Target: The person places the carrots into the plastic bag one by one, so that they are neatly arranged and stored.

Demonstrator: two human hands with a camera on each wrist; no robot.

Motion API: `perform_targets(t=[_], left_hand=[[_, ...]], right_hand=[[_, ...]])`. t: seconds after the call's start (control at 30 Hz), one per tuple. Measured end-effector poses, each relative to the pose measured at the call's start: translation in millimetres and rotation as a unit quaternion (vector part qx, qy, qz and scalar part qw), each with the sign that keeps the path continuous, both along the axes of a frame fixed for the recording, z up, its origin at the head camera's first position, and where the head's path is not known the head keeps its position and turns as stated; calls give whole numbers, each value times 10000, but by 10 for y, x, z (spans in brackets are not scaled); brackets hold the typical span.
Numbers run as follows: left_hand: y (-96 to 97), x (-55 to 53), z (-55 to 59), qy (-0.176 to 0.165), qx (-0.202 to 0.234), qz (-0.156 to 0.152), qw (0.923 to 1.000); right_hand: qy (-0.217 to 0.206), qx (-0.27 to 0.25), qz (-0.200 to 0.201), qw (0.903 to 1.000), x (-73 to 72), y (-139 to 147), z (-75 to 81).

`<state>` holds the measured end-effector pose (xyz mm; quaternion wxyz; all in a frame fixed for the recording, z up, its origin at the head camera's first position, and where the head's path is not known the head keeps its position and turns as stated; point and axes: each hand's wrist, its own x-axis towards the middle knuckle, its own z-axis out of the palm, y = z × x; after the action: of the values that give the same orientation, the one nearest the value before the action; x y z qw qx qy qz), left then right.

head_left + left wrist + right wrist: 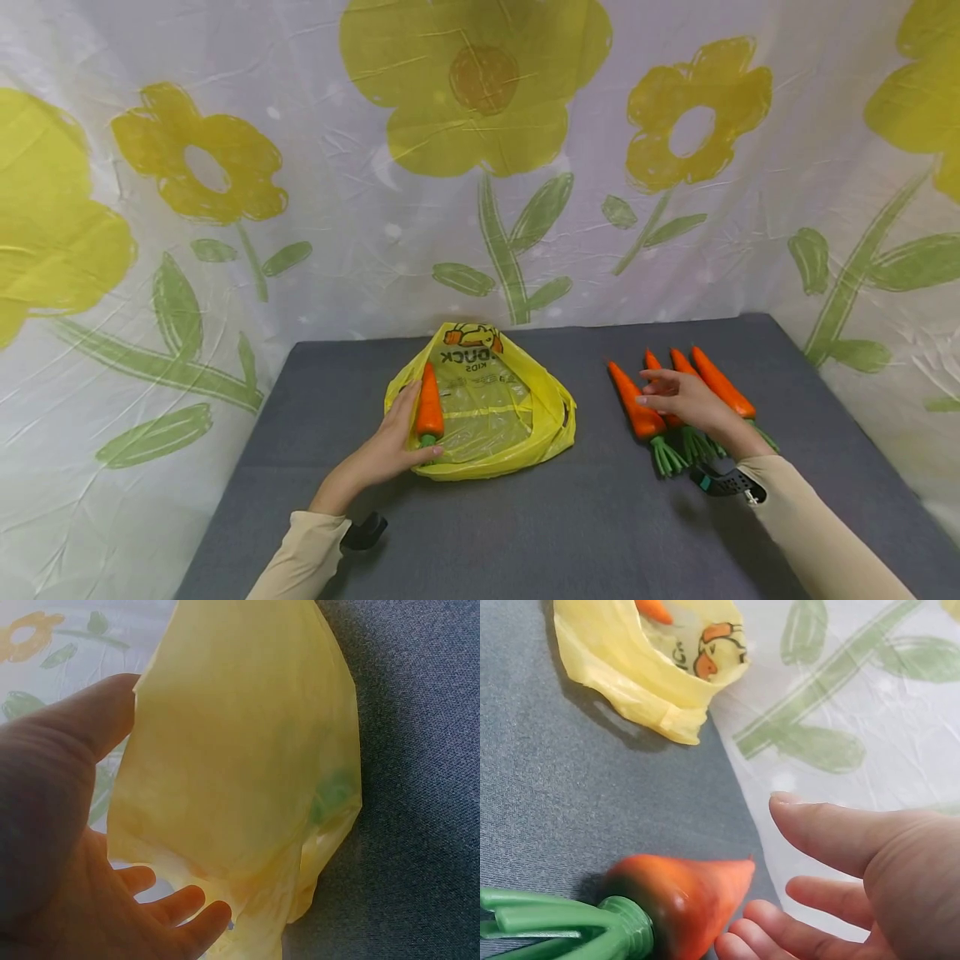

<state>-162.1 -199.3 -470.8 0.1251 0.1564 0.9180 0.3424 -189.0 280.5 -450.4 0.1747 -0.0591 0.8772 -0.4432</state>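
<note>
A yellow plastic bag (480, 462) lies with its mouth wide, a carrot (430, 404) with a green stub top along its left inner side. My left hand (386, 450) is at the bag's left rim, thumb and fingers spread; in the left wrist view the thumb reaches the edge of the yellow plastic (232, 750). On the right, several orange carrots (630, 400) with green tops lie side by side, tips pointing away. My right hand (686, 400) hovers over them with loosely bent fingers, holding nothing. The right wrist view shows a carrot (679, 900) close beside its fingertips.
Everything lies on a dark grey cloth-covered table (525, 542). A pale curtain (315, 125) printed with yellow flowers hangs behind and along both sides. Black bands (727, 481) circle the wrists below beige sleeves (817, 525).
</note>
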Motion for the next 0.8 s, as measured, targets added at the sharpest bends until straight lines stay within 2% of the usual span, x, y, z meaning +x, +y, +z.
perform_targets(t=[0.47, 0.8], left_hand=[[-12, 18, -13, 15, 16, 34, 10000], [-11, 32, -1, -105, -32, 98, 9999]], right_hand=[[144, 363, -37, 9992, -1, -93, -17], [290, 714, 33, 9970, 0, -195, -75]])
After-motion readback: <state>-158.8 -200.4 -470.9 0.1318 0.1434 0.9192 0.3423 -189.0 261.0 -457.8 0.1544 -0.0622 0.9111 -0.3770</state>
